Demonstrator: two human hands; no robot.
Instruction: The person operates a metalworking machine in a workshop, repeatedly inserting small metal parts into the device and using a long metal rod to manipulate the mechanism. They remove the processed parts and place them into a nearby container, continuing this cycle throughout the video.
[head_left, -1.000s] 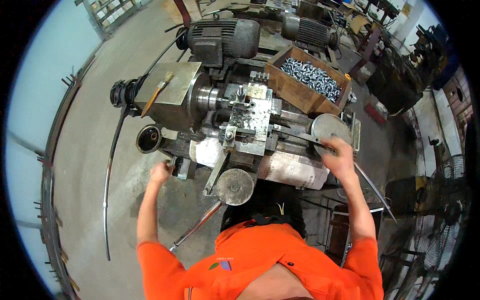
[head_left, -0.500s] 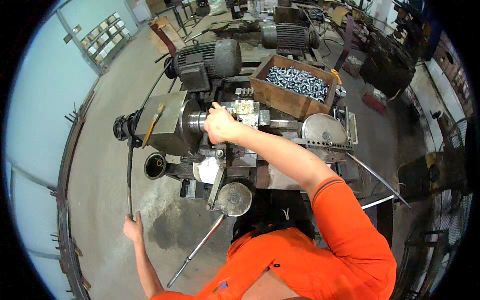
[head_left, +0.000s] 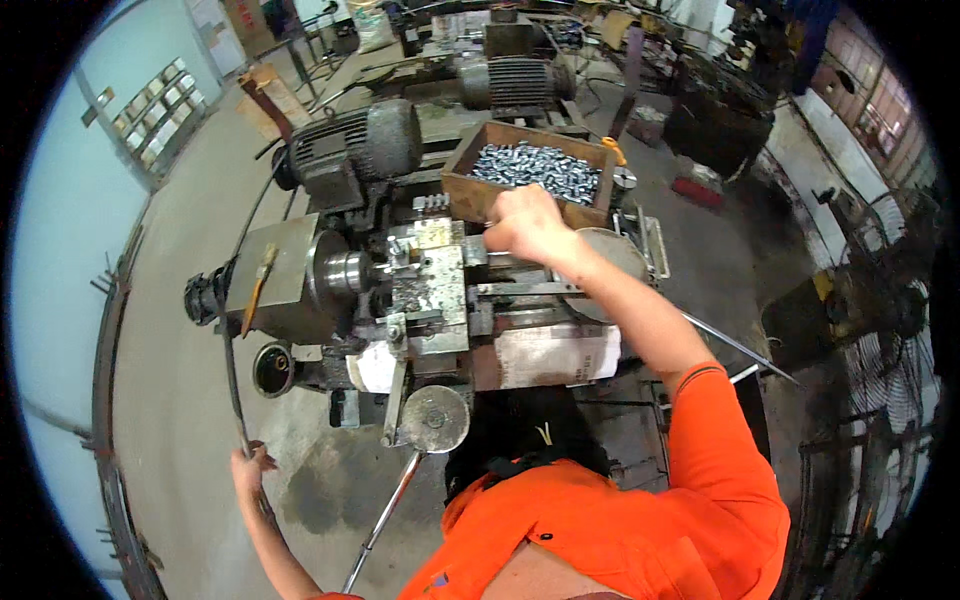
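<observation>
Metal bits (head_left: 545, 170) lay in a heap in a wood box (head_left: 463, 198) at the back of the machine (head_left: 432, 300). The right hand (head_left: 530, 222) was up in front of the box and hid part of its front wall. Its fingers (head_left: 497, 238) were curled in, but I could not tell if they held a bit, or if the hand touched the box. The left hand (head_left: 250, 470) was down low on the left side, well apart from the right one. Its fingers were bent around a long dark rod (head_left: 233, 385), though I could not tell how hard they squeezed. The rod came down from the left end of the machine. A brush (head_left: 260, 285) lay on a flat gray cover (head_left: 290, 245) there, and a round shiny part (head_left: 347, 272) stuck out to the right. A motor (head_left: 365, 145) stood behind. A small round pot (head_left: 272, 369) sat low at the front, and a round plate (head_left: 435, 420) was near the person's waist. Pale paper (head_left: 545, 355) lay along the machine's front. The sleeve (head_left: 725, 430) was orange.
</observation>
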